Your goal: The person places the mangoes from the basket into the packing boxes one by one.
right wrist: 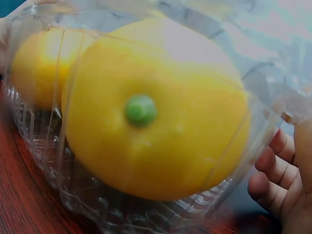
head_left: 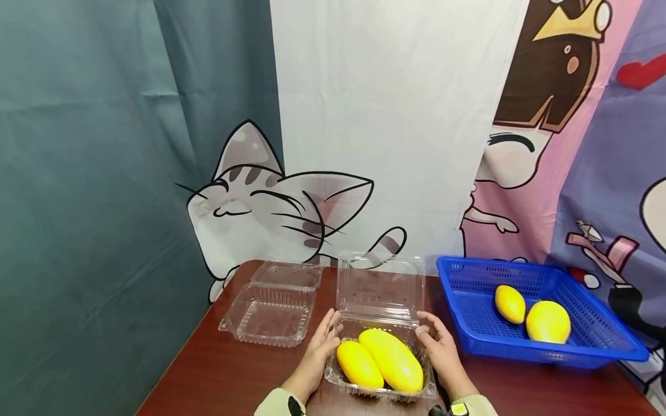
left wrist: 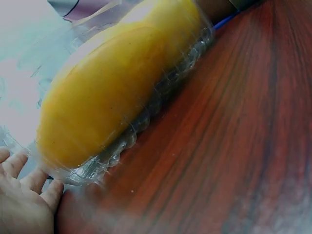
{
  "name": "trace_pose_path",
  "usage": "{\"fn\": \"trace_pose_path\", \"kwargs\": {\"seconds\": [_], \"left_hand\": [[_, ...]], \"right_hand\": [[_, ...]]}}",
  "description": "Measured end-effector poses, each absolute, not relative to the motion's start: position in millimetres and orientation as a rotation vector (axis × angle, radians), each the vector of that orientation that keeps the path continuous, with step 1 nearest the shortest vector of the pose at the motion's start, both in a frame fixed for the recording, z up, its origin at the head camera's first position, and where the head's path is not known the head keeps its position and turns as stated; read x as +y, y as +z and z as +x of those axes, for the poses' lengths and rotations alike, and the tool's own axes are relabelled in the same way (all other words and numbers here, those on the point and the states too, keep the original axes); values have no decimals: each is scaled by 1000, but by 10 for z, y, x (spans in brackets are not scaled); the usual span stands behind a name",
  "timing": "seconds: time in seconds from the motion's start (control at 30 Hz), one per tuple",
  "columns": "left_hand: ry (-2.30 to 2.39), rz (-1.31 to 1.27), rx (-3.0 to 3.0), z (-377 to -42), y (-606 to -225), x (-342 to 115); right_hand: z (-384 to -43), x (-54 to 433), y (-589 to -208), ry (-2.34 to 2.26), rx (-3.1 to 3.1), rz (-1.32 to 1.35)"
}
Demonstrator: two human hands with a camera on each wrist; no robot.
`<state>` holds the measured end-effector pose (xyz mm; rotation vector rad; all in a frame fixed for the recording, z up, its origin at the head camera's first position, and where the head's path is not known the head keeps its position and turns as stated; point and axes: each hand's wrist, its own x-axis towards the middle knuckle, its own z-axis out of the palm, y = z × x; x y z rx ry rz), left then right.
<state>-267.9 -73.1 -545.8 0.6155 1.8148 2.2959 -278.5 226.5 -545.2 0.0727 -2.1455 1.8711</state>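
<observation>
Both hands flank the clear clamshell box (head_left: 382, 381): left hand (head_left: 319, 346) and right hand (head_left: 439, 346), fingers relaxed, touch opposite sides; mangoes (head_left: 390, 358) lie diagonally

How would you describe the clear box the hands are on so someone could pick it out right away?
On the brown table, look at the near edge, left of the blue basket. The clear clamshell box sits between the left hand and right hand, lid upright. Unlike the empty clear box to its left, it holds two yellow mangoes.
</observation>
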Motion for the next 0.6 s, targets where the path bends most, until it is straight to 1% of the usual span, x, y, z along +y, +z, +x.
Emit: {"fn": "trace_pose_path", "kwargs": {"seconds": [0.2,0.4,0.6], "left_hand": [[2265,732,1737,-2680,-5380,-752],[2251,761,1748,-2676,-5395,-767],[2283,734,1745,-2671,-5425,-770]], "right_hand": [[-2784,2261,-5440,1893,-2129,84],[-2776,2268,-5438,1928,-2110,85],[-2770,2276,-5451,1941,-2112,78]]}}
